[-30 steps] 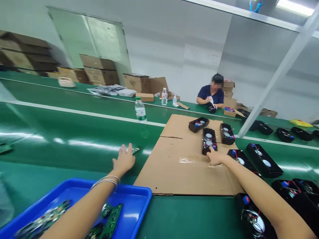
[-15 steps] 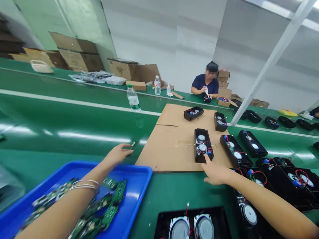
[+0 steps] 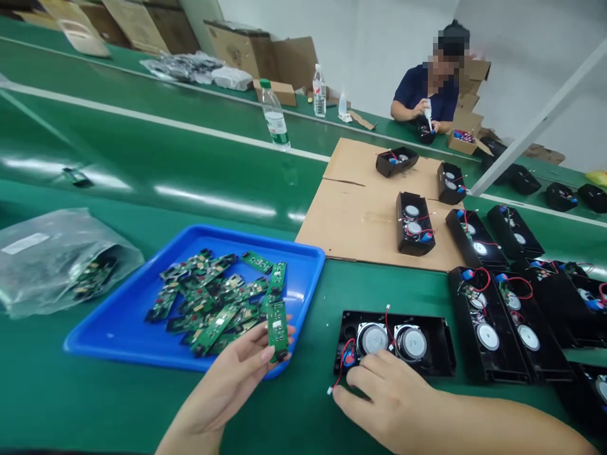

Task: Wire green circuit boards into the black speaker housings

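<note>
My left hand (image 3: 246, 363) is closed on a green circuit board (image 3: 277, 328), holding it upright over the near right edge of a blue tray (image 3: 114, 351). Several more circuit boards (image 3: 213, 325) lie heaped in that tray. My right hand (image 3: 386, 395) reaches over the near side of a black speaker box (image 3: 443, 344), its bent fingers apart. Two round speakers (image 3: 410, 343) sit inside this box. Close to my right thumb, a red wire with a white plug (image 3: 331, 390) hangs over the box's left end. My right fingertips are partly hidden.
Several speaker boxes (image 3: 488, 322) crowd the right side, and others (image 3: 412, 221) stand on a cardboard sheet (image 3: 346, 215). A plastic bag of boards (image 3: 57, 259) lies left. Beyond are a water bottle (image 3: 275, 120), a slanting post (image 3: 535, 120) and a seated person (image 3: 427, 88) at work.
My left hand has come back from beyond the tray with the board. My right hand has left the box on the cardboard for the nearest box. The view has tipped downward.
</note>
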`<state>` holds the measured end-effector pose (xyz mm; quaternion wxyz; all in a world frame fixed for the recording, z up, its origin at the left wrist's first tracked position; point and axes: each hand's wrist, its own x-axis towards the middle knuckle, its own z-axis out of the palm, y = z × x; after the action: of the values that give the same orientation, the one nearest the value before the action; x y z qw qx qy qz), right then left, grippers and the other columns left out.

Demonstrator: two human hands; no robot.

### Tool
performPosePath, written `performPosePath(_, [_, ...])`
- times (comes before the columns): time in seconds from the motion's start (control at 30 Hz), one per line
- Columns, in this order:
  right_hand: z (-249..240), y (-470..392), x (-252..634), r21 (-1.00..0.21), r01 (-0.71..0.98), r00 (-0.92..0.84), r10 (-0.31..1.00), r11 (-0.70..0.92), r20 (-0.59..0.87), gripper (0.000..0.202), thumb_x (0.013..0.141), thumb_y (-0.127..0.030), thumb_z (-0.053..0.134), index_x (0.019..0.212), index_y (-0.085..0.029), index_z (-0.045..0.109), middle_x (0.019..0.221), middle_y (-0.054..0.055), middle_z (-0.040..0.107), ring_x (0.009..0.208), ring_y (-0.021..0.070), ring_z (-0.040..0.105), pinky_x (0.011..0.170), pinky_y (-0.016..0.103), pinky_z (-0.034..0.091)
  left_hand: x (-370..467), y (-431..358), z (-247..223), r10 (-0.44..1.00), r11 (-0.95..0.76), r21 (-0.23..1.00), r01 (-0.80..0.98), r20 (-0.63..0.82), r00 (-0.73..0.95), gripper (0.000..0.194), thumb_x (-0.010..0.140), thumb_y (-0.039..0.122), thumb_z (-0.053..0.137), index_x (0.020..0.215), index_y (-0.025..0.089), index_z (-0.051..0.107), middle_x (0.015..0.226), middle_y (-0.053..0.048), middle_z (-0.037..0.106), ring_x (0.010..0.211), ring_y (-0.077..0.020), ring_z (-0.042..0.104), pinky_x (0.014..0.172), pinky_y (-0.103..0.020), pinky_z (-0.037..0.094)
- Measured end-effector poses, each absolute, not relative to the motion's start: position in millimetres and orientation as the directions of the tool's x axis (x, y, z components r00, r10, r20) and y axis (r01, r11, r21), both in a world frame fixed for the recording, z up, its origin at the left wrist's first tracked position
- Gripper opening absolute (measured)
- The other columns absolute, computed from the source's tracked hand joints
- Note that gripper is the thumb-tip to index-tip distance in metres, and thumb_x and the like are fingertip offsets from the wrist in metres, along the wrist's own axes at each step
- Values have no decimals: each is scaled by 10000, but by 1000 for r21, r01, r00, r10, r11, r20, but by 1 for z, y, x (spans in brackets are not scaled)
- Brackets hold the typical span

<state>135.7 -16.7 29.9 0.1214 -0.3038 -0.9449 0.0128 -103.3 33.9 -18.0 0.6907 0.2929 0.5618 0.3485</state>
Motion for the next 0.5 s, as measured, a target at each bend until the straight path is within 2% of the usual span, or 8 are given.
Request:
performPosePath(0.1, [11,-17,119,-9,568,-788,547,823,281,183,887,-114,426,902,-137,607,846,78,618,677,164,483,571,320,352,-99,20,-26,797,604,763,-230,-576,182,573,455,428,831,953,218,643,1038,-101,691,1041,-326,596,838,-393,516])
performPosePath(0.2, [-5,-15,111,19,579,-775,543,815,322,262,882,-69,391,747,-157,598,837,66,637,716,162,499,595,321,359,-95,11,-28,784,619,738,-269,-562,265,576,471,406,845,969,197,648,994,-105,686,1012,-317,598,817,-387,510])
performPosePath(0.3, [-6,-12,109,-47,596,-715,556,802,424,281,904,-61,356,807,-159,600,878,61,667,904,184,554,794,353,405,-90,3,-28,783,614,724,-314,-508,359,561,490,400,854,967,187,648,930,-85,670,951,-278,610,810,-365,502])
performPosePath(0.33, [-4,-9,110,-113,599,-679,577,793,454,274,919,-72,349,839,-166,595,873,50,676,935,184,569,882,383,392,-88,2,-28,788,605,721,-337,-485,379,539,511,399,849,964,191,645,906,-69,658,913,-254,616,810,-360,502])
performPosePath(0.4, [3,-4,111,-335,599,-569,681,727,460,246,950,-130,348,881,-192,576,810,14,684,858,161,619,977,425,373,-83,-1,-29,810,575,728,-374,-439,390,477,565,389,826,958,210,624,870,-31,616,832,-209,618,787,-360,514])
performPosePath(0.43, [7,-1,112,-476,599,-484,765,644,425,210,956,-177,366,904,-204,568,780,0,687,786,149,638,963,415,408,-81,-1,-29,825,552,742,-381,-419,379,446,588,380,811,950,220,605,858,-16,592,794,-194,615,743,-353,527])
performPosePath(0.5, [14,7,114,-730,568,-270,924,381,273,136,928,-289,450,915,-215,564,713,-12,690,650,146,651,799,343,520,-75,-1,-29,856,504,777,-378,-388,342,419,599,347,802,922,235,559,837,7,557,728,-169,603,610,-301,525])
